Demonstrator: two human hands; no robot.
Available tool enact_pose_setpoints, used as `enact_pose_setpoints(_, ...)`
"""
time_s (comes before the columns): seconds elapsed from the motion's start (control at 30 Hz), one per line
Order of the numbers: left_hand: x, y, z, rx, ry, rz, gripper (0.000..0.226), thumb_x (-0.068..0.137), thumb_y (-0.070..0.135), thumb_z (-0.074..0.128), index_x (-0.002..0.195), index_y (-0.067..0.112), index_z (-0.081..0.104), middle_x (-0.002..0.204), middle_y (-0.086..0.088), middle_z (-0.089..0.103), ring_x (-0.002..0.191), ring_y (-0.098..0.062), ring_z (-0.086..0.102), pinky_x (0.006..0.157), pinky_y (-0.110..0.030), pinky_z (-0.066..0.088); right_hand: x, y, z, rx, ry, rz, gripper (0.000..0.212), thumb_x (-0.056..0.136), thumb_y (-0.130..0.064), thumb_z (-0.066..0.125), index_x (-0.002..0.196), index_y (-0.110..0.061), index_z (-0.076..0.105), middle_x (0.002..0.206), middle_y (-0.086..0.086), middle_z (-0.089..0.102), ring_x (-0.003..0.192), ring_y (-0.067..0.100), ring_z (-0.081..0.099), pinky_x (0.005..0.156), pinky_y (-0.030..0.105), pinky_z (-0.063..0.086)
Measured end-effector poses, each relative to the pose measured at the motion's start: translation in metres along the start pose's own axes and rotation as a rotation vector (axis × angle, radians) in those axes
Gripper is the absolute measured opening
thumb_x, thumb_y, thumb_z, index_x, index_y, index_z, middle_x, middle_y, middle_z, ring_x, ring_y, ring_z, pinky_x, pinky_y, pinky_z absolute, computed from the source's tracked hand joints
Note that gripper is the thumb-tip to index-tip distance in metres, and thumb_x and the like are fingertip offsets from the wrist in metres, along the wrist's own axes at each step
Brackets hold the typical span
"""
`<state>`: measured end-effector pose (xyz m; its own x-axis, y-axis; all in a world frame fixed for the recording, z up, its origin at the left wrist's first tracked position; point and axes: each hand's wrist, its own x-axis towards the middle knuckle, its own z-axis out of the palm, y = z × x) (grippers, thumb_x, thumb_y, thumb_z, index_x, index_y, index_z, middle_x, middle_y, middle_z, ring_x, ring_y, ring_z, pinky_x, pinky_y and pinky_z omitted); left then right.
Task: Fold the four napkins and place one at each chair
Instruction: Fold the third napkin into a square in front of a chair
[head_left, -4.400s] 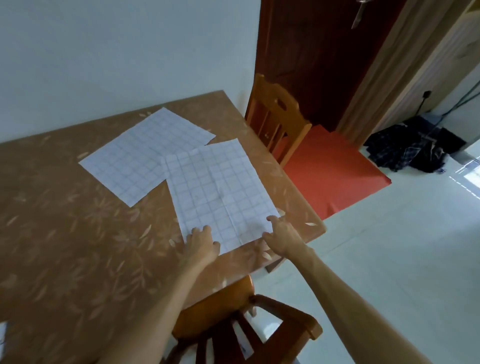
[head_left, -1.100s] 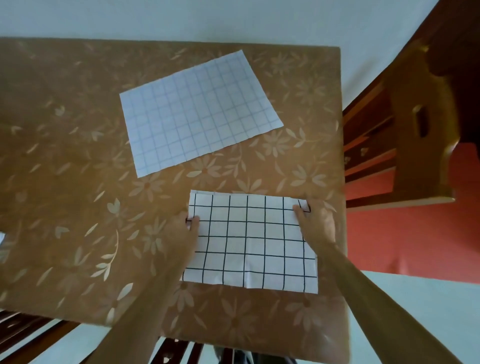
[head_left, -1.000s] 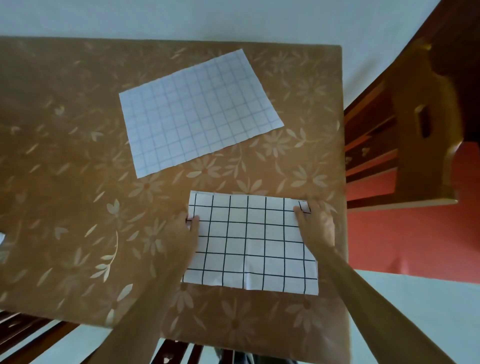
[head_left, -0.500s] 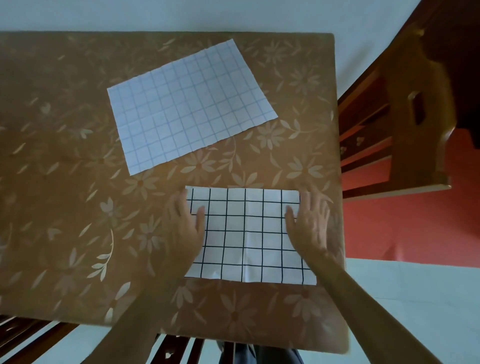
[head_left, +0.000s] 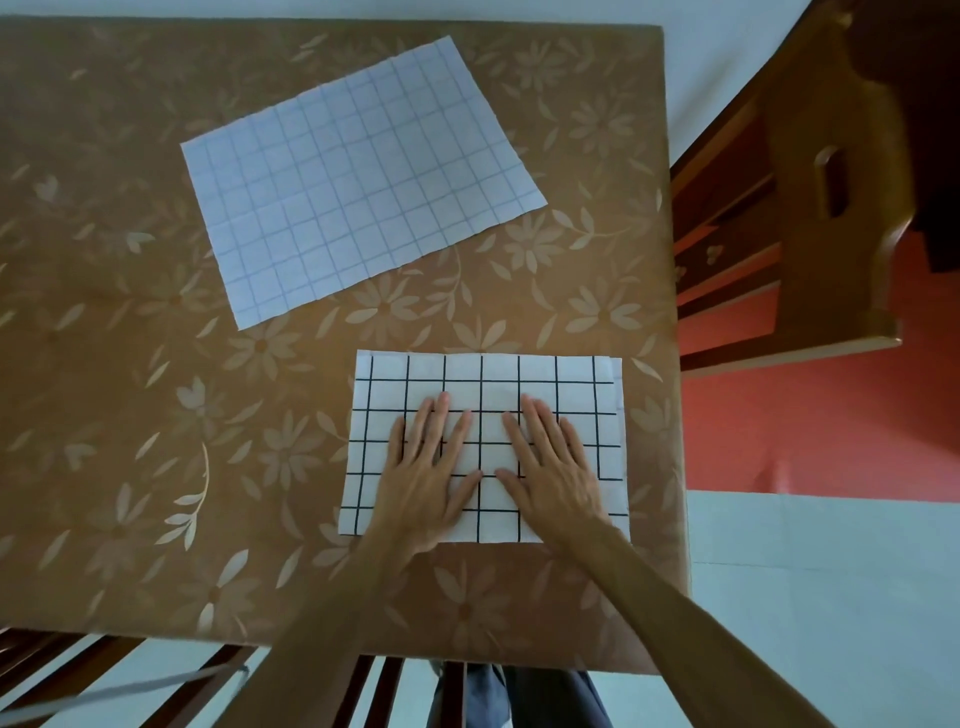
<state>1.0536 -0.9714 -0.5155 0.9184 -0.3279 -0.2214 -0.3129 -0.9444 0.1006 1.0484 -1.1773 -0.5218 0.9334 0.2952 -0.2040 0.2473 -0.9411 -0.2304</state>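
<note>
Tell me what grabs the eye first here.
The left hand and right hand press flat on a folded napkin with a bold black grid near the table's right front corner. Behind it lies a larger napkin, unfolded and askew, its grid faint. A wooden chair stands at the table's right edge.

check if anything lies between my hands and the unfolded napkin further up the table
Nothing visible does. The left hand and right hand lie flat on the folded napkin, and only bare table separates it from the unfolded napkin.

You are holding your left grip (head_left: 427, 470) and right grip (head_left: 551, 467) flat, palms down, side by side, fingers straight and slightly spread.
</note>
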Motion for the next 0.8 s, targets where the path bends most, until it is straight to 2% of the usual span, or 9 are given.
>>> enact_pose_setpoints(0.17, -0.007, -0.012, 0.000, -0.042, 0.037, -0.055, 0.075, 0.098, 0.055, 0.036, 0.158, 0.018, 0.010, 0.166, -0.009, -0.002, 0.153, -0.024, -0.002, 0.121, -0.055, 0.011, -0.018, 0.023, -0.003, -0.041, -0.009, 0.083, 0.069, 0.101, -0.057, 0.021, 0.157, -0.018, 0.009, 0.165, 0.009, -0.001, 0.152, 0.023, -0.003, 0.122, 0.044, 0.010)
enact_pose_setpoints(0.37, -0.019, -0.016, -0.001, 0.025, 0.055, -0.078, 0.071, 0.102, 0.051, 0.030, 0.157, 0.010, 0.012, 0.165, -0.017, 0.002, 0.153, -0.031, 0.001, 0.121, -0.055, 0.014, -0.028, 0.027, -0.005, -0.028, 0.020, 0.171, 0.068, 0.101, -0.054, 0.021, 0.157, -0.017, 0.013, 0.164, 0.013, 0.002, 0.152, 0.026, 0.000, 0.121, 0.048, 0.014)
enact_pose_setpoints(0.5, -0.025, 0.021, -0.001, -0.059, 0.128, 0.126, 0.054, 0.104, 0.036, 0.038, 0.151, 0.007, 0.034, 0.158, -0.023, 0.026, 0.147, -0.037, 0.024, 0.119, -0.053, 0.026, -0.028, 0.024, -0.009, -0.032, -0.003, 0.174, 0.069, 0.101, -0.055, 0.017, 0.156, -0.015, 0.013, 0.164, 0.014, 0.003, 0.151, 0.027, 0.001, 0.122, 0.047, 0.011)
enact_pose_setpoints(0.6, -0.034, 0.059, -0.004, -0.162, 0.143, 0.283, 0.045, 0.098, 0.044, 0.053, 0.129, 0.013, 0.056, 0.133, -0.016, 0.053, 0.125, -0.030, 0.050, 0.108, -0.044, 0.042, -0.033, 0.024, -0.016, -0.006, 0.006, 0.180, 0.066, 0.101, -0.053, 0.019, 0.155, -0.014, 0.020, 0.163, 0.013, 0.012, 0.151, 0.026, 0.008, 0.122, 0.045, 0.014)
enact_pose_setpoints(0.7, -0.039, 0.082, -0.002, -0.148, 0.125, 0.424, 0.041, 0.086, 0.046, 0.069, 0.112, 0.014, 0.061, 0.114, -0.011, 0.061, 0.106, -0.024, 0.058, 0.091, -0.034, 0.052, -0.048, 0.024, -0.027, 0.095, 0.058, 0.210, 0.060, 0.103, -0.048, 0.021, 0.152, -0.015, 0.029, 0.161, 0.011, 0.021, 0.150, 0.024, 0.016, 0.121, 0.043, 0.017)
enact_pose_setpoints(0.8, -0.035, 0.086, 0.003, -0.092, 0.129, 0.426, 0.034, 0.083, 0.030, 0.076, 0.107, 0.011, 0.062, 0.107, -0.011, 0.063, 0.101, -0.025, 0.060, 0.087, -0.035, 0.055, -0.067, 0.027, -0.036, 0.155, 0.092, 0.224, 0.057, 0.103, -0.047, 0.023, 0.150, -0.017, 0.033, 0.160, 0.008, 0.025, 0.148, 0.021, 0.023, 0.118, 0.037, 0.016)
